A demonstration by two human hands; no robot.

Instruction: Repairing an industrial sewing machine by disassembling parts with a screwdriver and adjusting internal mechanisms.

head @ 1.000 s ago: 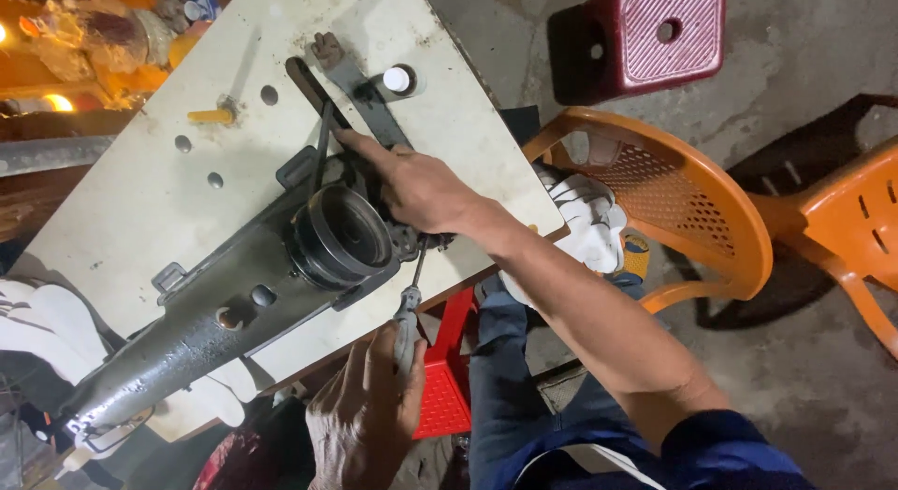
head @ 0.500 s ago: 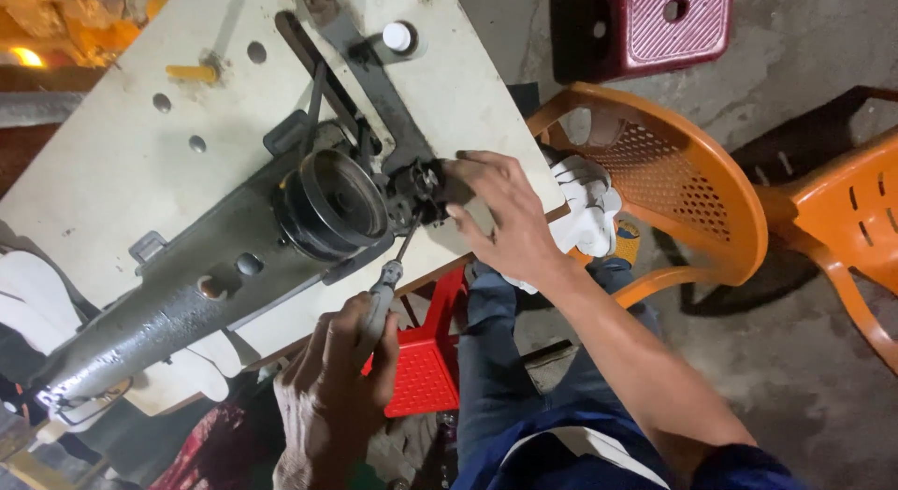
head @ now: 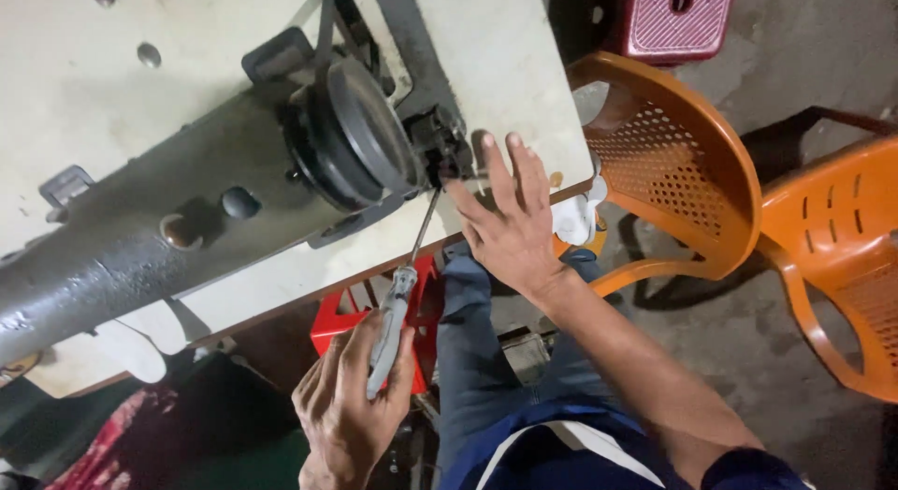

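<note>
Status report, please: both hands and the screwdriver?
Left hand grips screwdriver, tip at black part beside pulley. Right hand open, fingers spread on table edge. Nothing blocking.

My left hand [head: 351,406] gripping a clear-handled screwdriver [head: 398,312], its shaft reaching up to the dark metal sewing machine [head: 187,228] beside its round black handwheel [head: 360,130], my right hand [head: 510,223] spread flat just right of the tip, orange plastic chair [head: 673,163] further right

Orange perforated chairs [head: 673,163], red stool [head: 678,18]

Pale worktable [head: 524,69] carries tipped grey sewing machine [head: 187,228].
</note>
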